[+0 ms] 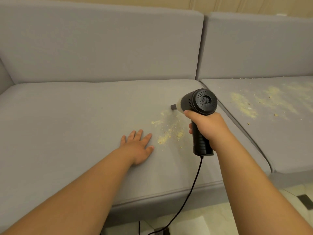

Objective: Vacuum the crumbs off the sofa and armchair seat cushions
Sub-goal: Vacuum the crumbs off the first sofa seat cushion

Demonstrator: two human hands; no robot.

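My right hand grips the handle of a black handheld vacuum. Its nozzle tip touches the grey left seat cushion at the top of a patch of yellowish crumbs. My left hand lies flat on that cushion, fingers spread, just left of the crumbs. The right seat cushion carries wider streaks of crumbs across its back half.
The vacuum's black cord hangs from the handle over the sofa's front edge to the pale floor. Grey back cushions stand behind both seats. A seam separates the two seat cushions. A sofa arm rises at far left.
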